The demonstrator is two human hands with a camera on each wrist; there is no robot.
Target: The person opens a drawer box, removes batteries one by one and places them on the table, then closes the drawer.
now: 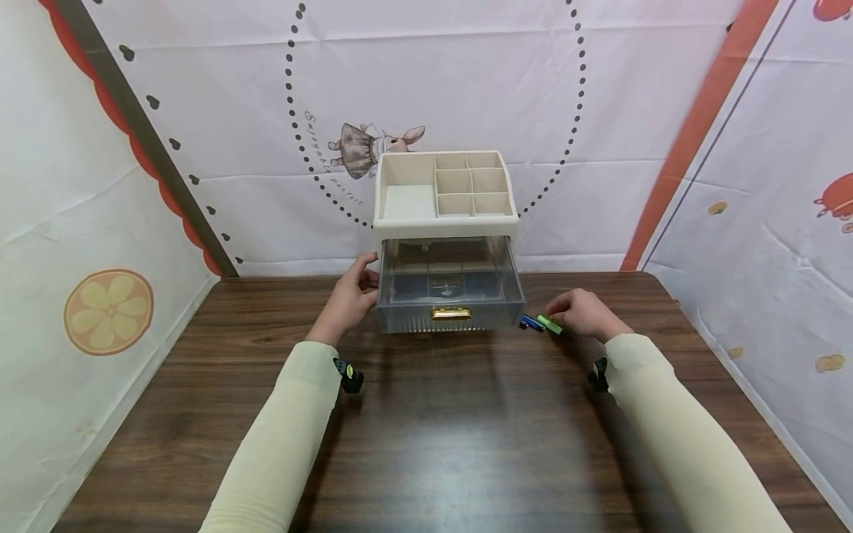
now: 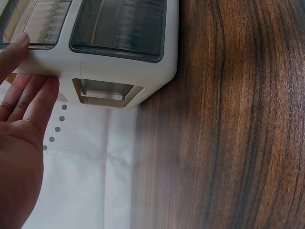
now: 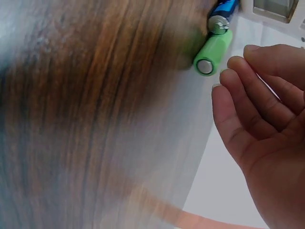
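Note:
A white desktop drawer organizer [image 1: 445,226] stands at the back of the table, its clear upper drawer [image 1: 406,317] with a gold handle [image 1: 451,314] pulled out. My left hand [image 1: 349,300] holds the organizer's left side; in the left wrist view, the thumb [image 2: 20,40] lies on the front and the fingers [image 2: 40,98] on the side. Right of the organizer, a green battery [image 3: 213,53] lies on the table, end to end with a blue battery [image 3: 223,14]. My right hand [image 1: 583,314] is beside the green battery, fingers loosely bent and apart from it.
The organizer's top has a wide compartment [image 1: 409,201] and several small ones [image 1: 489,180]. A lower drawer [image 2: 119,28] is closed. Printed white cloth [image 1: 466,89] hangs behind and at both sides of the dark wooden table [image 1: 453,429].

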